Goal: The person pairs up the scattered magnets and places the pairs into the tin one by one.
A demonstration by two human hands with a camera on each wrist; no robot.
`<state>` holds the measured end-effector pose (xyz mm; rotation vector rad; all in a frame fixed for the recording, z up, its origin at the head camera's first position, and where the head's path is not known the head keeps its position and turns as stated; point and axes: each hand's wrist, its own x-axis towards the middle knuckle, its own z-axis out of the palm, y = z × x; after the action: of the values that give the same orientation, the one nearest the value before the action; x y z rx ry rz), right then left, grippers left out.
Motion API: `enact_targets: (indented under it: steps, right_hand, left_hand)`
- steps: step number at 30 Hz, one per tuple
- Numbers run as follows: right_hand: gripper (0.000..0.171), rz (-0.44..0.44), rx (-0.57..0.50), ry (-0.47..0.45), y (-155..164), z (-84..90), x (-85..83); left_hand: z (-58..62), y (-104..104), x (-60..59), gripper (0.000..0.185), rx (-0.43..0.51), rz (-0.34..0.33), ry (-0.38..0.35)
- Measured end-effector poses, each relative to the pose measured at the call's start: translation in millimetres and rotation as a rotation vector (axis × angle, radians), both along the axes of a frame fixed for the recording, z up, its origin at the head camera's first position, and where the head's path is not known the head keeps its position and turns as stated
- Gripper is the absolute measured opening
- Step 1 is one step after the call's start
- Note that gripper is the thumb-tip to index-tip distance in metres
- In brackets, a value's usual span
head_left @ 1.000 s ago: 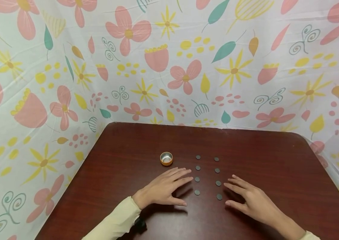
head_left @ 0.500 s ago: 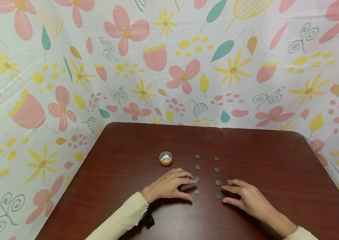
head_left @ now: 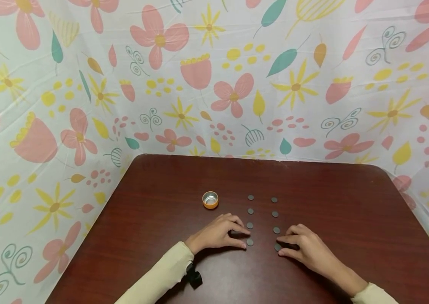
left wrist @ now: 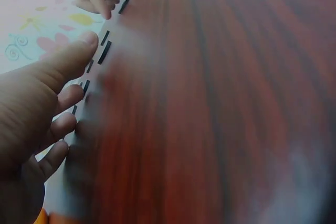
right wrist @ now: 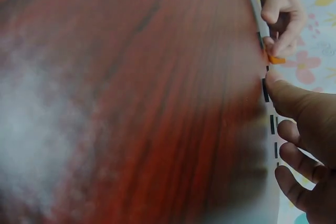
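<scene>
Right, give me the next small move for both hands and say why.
Probably pinch and lift the nearest disc of each column: the left hand has thumb and forefinger beside the nearest left-column disc, and the right hand touches the nearest right-column disc. Neither is lifted yet.

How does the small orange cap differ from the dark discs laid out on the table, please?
The orange cap is a raised ring with a silvery hollow inside, while the dark discs are flat and grey. The cap is wider than any one disc. The cap stands alone to the left, untouched, while the discs form two columns of four, and the left hand and right hand touch the nearest ones. Both are round and rest on the brown table.
</scene>
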<state>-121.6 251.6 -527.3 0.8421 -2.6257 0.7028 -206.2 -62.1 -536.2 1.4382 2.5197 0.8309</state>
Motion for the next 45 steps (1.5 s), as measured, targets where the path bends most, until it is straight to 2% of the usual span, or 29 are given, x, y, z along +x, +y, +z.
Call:
enact_targets:
  steps: [8, 22, 26, 31, 37, 45]
  right_hand:
    - [0.025, -0.023, -0.057, -0.098, -0.4, -3.4, -0.8]
    - [0.02, -0.005, -0.092, -0.093, -2.6, -4.9, -3.1]
    - [0.019, -0.007, -0.073, -0.103, -4.2, -5.2, -3.1]
    - [0.018, -0.008, -0.051, -0.139, -7.2, -3.9, -3.4]
    - [0.016, 0.015, -0.054, -0.115, -11.8, -1.3, -6.6]
    - [0.016, 0.024, -0.051, -0.188, -19.1, -0.2, -8.3]
  left_hand:
    - [-2.1, 4.2, 2.3, 0.034, 0.035, 0.061, -0.089]
    - [-3.6, 10.6, 2.4, 0.023, 0.038, 0.058, -0.051]
    - [-2.7, 14.5, 3.2, 0.023, 0.015, 0.049, -0.039]
    - [-0.4, 19.5, 3.0, 0.024, -0.005, 0.032, -0.06]
    - [0.2, 25.9, 2.1, 0.024, -0.028, 0.006, -0.039]
    - [0.7, 33.3, 3.5, 0.024, -0.043, -0.026, -0.019]
